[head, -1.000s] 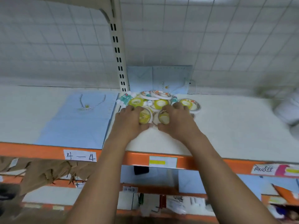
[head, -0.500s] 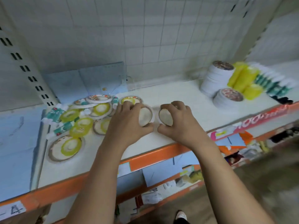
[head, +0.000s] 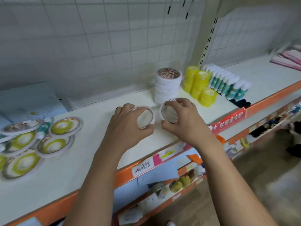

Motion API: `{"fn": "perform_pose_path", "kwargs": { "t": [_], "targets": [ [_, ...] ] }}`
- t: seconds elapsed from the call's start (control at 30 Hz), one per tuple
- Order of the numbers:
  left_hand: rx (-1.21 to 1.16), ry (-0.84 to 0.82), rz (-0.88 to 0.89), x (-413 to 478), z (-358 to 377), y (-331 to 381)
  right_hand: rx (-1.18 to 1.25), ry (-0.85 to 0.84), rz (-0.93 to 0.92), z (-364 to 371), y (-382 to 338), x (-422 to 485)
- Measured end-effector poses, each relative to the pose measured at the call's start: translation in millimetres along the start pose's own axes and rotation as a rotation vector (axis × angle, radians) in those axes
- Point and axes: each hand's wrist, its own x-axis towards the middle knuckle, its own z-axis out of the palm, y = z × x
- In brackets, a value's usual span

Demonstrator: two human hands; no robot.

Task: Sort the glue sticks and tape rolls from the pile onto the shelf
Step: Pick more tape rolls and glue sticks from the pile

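Left hand [head: 128, 126] fingers curled round left tape roll [head: 145, 119]; right hand [head: 184, 121] fingers curled round right tape roll [head: 169, 114]. Both carried rightward since earlier frame, now just front of white tape stack [head: 167, 85]; pile [head: 40, 141] far left of stack.

Even bright light; blurred, warped edges.

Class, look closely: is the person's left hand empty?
No, the left hand grips a tape roll, curled round its rim.
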Motion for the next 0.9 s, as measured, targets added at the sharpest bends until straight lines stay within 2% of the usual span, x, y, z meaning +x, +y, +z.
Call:
{"fn": "perform_pose_path", "kwargs": {
  "t": [0.2, 0.43, 0.53, 0.67, 0.9],
  "targets": [
    [0.018, 0.039, -0.084, 29.7, 27.4, 37.5, -0.017, -0.060, -0.082, -13.4, 53.2, 39.5],
    [-0.018, 0.054, -0.207, 44.5, 37.0, 57.6, 0.083, -0.159, -0.182, -12.3, 75.4, 60.6],
    [-0.020, 0.074, -0.198, 52.2, 41.0, 71.3, 0.095, -0.245, -0.214, -15.3, 87.7, 65.7],
    [0.011, 0.038, -0.179, 61.1, 51.9, 93.0, 0.144, -0.351, -0.150, -20.1, 113.0, 68.2],
    [0.056, -0.013, -0.171, 71.2, 71.0, 110.9, 0.284, -0.319, -0.169, -22.8, 126.7, 66.8]
  ]
}}
